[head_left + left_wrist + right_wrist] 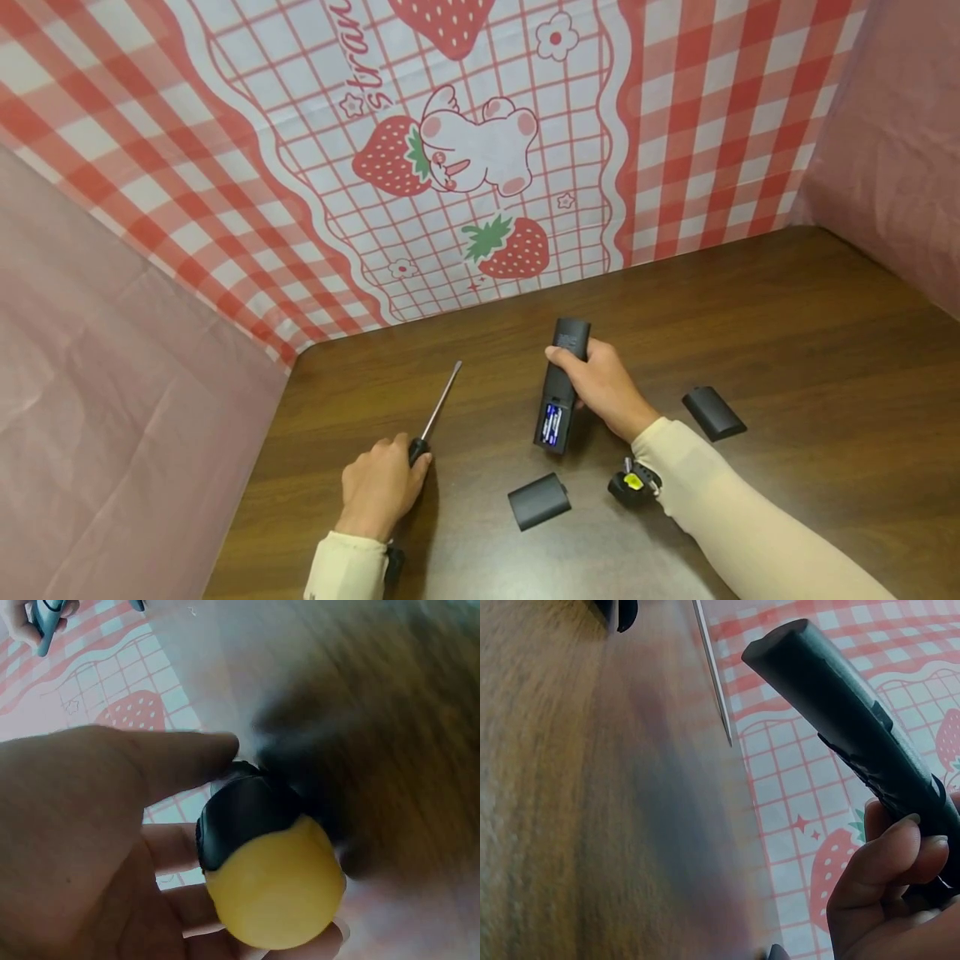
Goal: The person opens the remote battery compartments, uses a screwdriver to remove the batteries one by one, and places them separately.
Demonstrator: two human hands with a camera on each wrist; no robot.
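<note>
In the head view my left hand [382,483] grips a screwdriver [441,402] by its black handle, the metal shaft pointing away over the table. The left wrist view shows the handle's rounded yellow end [277,889] within the curled fingers. My right hand [611,387] holds a black remote control [561,379], thumb across its back. Its battery compartment is uncovered at the near end, with batteries [552,425] in blue and white wrappers inside. Seen from the right wrist, the remote [847,712] slants up out of the fingers [885,862].
One black battery cover [540,502] lies on the wooden table [480,550] between the hands. Another dark cover [714,412] lies to the right of my right hand. A strawberry-print checked cloth [487,167] stands behind, with pink fabric [112,375] at the sides.
</note>
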